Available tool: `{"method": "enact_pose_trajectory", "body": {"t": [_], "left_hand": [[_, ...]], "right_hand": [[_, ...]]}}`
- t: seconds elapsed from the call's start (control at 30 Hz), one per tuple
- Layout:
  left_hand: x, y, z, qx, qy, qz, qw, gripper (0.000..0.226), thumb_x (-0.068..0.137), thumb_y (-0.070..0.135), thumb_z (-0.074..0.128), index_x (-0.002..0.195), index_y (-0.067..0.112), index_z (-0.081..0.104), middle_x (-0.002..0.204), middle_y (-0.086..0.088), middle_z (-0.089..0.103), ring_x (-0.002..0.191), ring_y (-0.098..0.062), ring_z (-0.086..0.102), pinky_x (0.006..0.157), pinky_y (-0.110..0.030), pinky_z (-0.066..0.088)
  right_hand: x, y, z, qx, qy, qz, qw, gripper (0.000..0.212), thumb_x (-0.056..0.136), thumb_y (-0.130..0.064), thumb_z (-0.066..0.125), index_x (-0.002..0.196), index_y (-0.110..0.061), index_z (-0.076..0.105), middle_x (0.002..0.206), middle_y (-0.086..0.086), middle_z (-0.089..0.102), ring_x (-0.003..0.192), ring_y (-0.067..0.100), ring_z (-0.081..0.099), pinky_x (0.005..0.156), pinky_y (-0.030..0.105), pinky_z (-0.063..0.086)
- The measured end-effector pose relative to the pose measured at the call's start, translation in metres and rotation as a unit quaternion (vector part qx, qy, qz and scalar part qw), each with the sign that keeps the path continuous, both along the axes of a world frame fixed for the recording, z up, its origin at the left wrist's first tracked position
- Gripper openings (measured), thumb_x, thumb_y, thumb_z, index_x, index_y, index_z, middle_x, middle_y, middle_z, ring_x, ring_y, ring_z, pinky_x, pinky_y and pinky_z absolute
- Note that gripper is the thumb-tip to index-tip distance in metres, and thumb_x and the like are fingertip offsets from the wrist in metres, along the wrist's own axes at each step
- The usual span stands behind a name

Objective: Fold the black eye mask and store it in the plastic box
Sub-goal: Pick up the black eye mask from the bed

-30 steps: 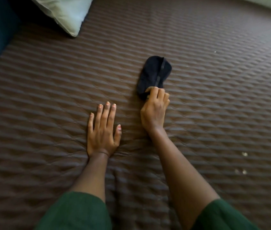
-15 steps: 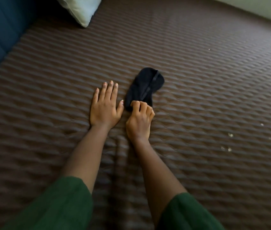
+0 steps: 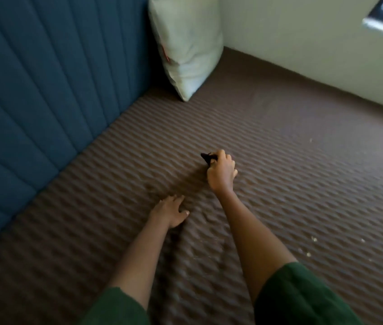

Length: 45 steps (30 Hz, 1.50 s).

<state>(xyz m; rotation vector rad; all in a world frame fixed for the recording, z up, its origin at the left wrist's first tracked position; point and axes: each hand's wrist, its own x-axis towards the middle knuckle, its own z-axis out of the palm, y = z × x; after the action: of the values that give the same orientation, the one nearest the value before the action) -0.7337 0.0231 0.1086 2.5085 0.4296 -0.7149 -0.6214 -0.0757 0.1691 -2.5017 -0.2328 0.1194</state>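
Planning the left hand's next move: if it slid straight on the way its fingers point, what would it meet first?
Only bedspread at first. The left hand points up and slightly right, roughly toward the right hand holding the mask; depth is unclear.

I can read no words, numbers or brand marks anywhere in front of me. The only mark of that kind is a small red mark on the side of the pillow, and it is too blurred for me to make out any letters.
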Motion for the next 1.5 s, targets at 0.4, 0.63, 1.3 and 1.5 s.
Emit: {"method": "enact_pose_trajectory", "body": {"t": [0.4,0.63,1.3,1.5], "left_hand": [[-0.114,0.072,0.295,0.171,-0.273,0.146,0.935,0.075,0.096,0.029,0.046,0.153,0.009,0.003,0.162,-0.006,0.000,0.150,-0.020,-0.003,0.121,-0.034,-0.001],[-0.301,0.109,0.444,0.385,-0.287,0.275,0.833,0.073,0.098,0.042,0.037,0.153,0.011,0.001,0.162,-0.004,-0.002,0.150,-0.019,-0.004,0.121,-0.033,-0.002],[-0.861,0.015,0.554,0.541,0.112,0.720,0.420,0.076,0.093,0.055,0.036,0.152,0.013,0.014,0.162,-0.011,0.000,0.150,-0.028,-0.001,0.117,-0.051,-0.012],[-0.959,-0.003,0.525,0.424,0.118,0.819,0.368,0.080,0.094,0.060,0.024,0.150,0.004,0.019,0.160,-0.013,0.015,0.148,-0.029,0.015,0.120,-0.042,0.014]], "right_hand": [[-0.127,0.085,0.245,0.234,-0.061,0.117,0.963,0.020,0.092,-0.011,0.049,0.108,-0.007,0.060,0.111,0.015,0.060,0.104,0.029,0.056,0.088,0.032,0.041],[-0.256,0.147,0.382,0.310,-0.133,0.292,0.895,0.021,0.095,-0.016,0.049,0.109,-0.005,0.060,0.112,0.014,0.061,0.099,0.030,0.059,0.078,0.031,0.042],[-0.764,0.254,0.502,0.366,0.005,0.731,0.576,0.022,0.096,-0.013,0.046,0.111,-0.007,0.060,0.102,0.013,0.070,0.081,0.024,0.061,0.069,0.024,0.040],[-0.886,0.256,0.531,0.397,0.006,0.780,0.484,0.021,0.096,-0.012,0.047,0.111,-0.005,0.060,0.095,0.010,0.068,0.070,0.011,0.054,0.056,0.010,0.035]]}}
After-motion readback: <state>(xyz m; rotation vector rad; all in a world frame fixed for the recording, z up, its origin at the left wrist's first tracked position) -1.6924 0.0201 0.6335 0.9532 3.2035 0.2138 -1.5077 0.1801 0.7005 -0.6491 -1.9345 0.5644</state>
